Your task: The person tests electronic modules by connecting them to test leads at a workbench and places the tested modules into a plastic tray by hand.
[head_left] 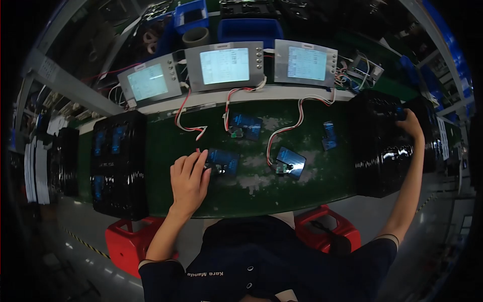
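My left hand (188,180) is over the green mat, its fingers bent together at the left edge of a blue battery pack (223,161); a small reddish connector tip shows at the fingertips. My right hand (411,124) reaches to the black tray stack (380,146) at the right, its fingers closed around a small blue piece (400,111) mostly hidden there. Another blue pack (246,127) lies near the middle monitor, with wires at its green board. A third pack (291,162) is wired too, and a narrow blue pack (329,136) lies unwired.
Three lit monitors (224,65) stand along the back, with red and white cables (301,111) running onto the mat (201,204). A black tray (118,163) with blue packs is at the left. Red stools (123,244) stand below the front edge.
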`<control>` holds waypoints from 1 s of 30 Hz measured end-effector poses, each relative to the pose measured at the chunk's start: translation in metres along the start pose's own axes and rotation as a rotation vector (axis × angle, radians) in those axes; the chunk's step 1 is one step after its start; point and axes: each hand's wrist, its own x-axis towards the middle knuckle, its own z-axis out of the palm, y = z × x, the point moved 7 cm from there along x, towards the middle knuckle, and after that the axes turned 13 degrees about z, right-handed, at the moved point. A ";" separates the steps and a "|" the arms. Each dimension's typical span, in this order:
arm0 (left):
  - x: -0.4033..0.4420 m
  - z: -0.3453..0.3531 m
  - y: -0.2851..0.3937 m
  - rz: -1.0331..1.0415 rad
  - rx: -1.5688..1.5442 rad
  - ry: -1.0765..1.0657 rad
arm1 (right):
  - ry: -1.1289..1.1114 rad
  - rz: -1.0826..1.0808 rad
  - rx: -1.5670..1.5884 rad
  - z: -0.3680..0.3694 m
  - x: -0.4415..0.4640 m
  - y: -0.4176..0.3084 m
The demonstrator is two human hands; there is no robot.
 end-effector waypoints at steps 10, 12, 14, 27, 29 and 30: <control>-0.004 0.025 0.003 0.297 -0.081 -0.041 | 0.214 0.042 -0.033 -0.051 -0.056 -0.055; -0.001 0.026 0.005 0.323 -0.039 -0.074 | 0.071 0.063 0.250 -0.065 -0.100 -0.100; 0.001 0.030 0.014 0.478 0.079 -0.171 | -0.007 -0.054 0.529 -0.059 -0.110 -0.113; 0.002 0.034 0.032 0.855 0.290 -0.228 | -1.111 -0.422 1.309 0.100 -0.236 -0.338; 0.000 0.036 0.031 0.882 0.301 -0.222 | -1.135 -0.425 1.317 0.109 -0.240 -0.346; -0.001 0.035 0.031 0.895 0.298 -0.192 | -1.138 -0.410 1.325 0.111 -0.240 -0.349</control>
